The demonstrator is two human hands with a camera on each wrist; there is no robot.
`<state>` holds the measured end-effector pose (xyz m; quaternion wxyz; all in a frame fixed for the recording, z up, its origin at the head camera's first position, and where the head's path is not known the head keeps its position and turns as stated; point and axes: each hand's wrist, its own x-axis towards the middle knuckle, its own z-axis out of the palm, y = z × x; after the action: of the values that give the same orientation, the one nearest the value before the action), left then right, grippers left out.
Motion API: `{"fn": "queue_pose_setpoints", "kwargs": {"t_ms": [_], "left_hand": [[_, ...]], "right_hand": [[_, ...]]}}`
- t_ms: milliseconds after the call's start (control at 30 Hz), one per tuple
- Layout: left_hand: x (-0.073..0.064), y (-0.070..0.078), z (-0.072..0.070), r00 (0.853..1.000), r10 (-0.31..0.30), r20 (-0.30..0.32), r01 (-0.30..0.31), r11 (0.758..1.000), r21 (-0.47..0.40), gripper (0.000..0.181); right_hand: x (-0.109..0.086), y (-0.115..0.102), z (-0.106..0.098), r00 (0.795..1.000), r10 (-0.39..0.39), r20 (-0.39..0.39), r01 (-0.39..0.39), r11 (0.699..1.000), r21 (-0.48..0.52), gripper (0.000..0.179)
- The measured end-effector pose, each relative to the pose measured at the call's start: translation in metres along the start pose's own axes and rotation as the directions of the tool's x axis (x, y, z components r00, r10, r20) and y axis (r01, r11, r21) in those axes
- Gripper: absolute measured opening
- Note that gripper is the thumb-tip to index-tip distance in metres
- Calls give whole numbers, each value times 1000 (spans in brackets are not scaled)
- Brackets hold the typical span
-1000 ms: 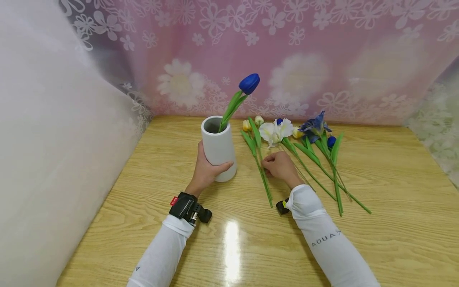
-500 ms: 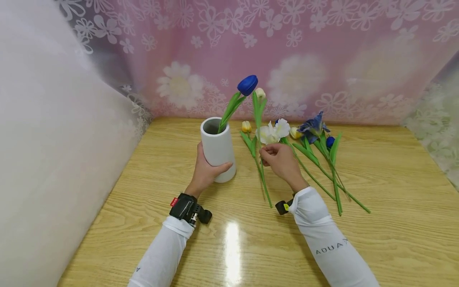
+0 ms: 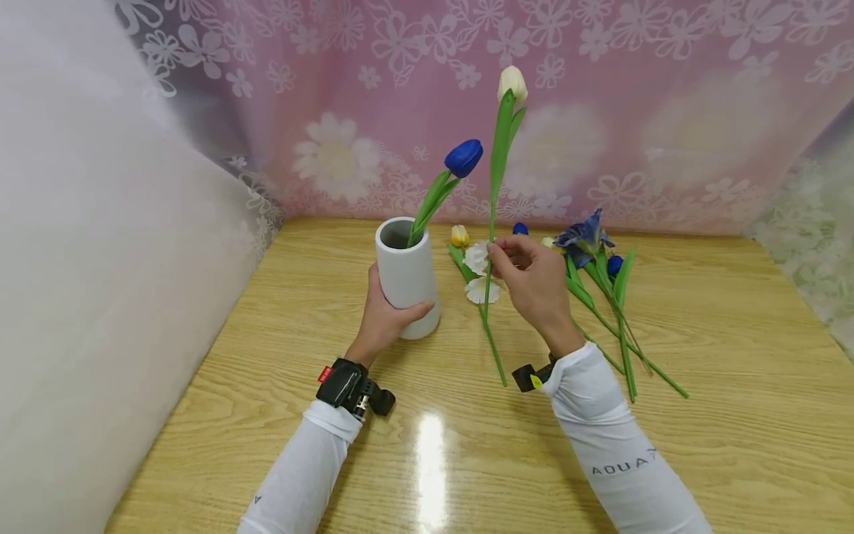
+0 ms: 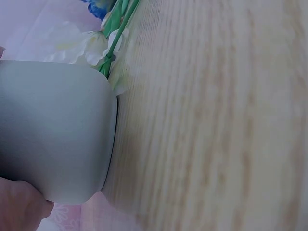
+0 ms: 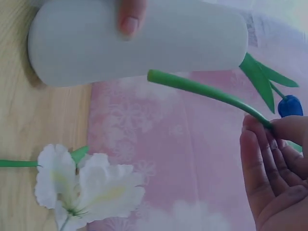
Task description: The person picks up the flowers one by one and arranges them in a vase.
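My left hand [image 3: 385,319] grips the white vase [image 3: 408,278] low on its body, thumb across the front. A blue tulip [image 3: 463,158] leans to the right out of the vase's mouth. Between thumb and fingertips my right hand [image 3: 534,285] pinches the stem of a white tulip [image 3: 512,86], held upright to the right of the vase. In the right wrist view the lower end of that green stem [image 5: 202,90] hangs free beside the vase [image 5: 144,43]. A white iris-like flower [image 3: 482,289] lies behind the stem, partly hidden by the right hand.
On the wooden table [image 3: 280,445] lie a yellow tulip [image 3: 459,236], a blue iris-like flower [image 3: 586,236], a blue tulip [image 3: 615,265] and several crossing green stems. A pink flowered curtain [image 3: 414,96] hangs behind the table; a white sheet [image 3: 120,259] hangs at left.
My right hand has lifted the white tulip from the table and raised it upright. The white iris-like flower has shifted left and toward me. The left hand and vase have stayed put.
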<state>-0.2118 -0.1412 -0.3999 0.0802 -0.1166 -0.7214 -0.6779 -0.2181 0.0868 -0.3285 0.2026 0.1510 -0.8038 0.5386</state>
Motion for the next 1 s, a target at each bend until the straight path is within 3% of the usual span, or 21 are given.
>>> {"fn": "queue_pose_setpoints", "kwargs": {"t_ms": [200,400,633,867,1000], "left_hand": [[-1,-1,-1,1000,2,-3,-2,1000,-13,93],[-2,-1,-2,1000,3,4,-3,1000,-12,93],[-2,0,-4,1000,-1,-1,1,1000,-6,94],[-1,-1,-4,1000,-2,4,2,1000,-21,94],[3,-15,-4,1000,9,-2,-9,1000,-30,94]], "right_hand": [[6,-15,2,989,-121,-88,127,990,64,18],[16,-30,3,952,-222,-210,253,958,133,16],[27,-45,6,914,-308,-266,369,902,223,14],[34,-62,10,866,-322,-382,426,876,227,7],[38,-70,15,862,-321,-392,436,864,252,8]]}}
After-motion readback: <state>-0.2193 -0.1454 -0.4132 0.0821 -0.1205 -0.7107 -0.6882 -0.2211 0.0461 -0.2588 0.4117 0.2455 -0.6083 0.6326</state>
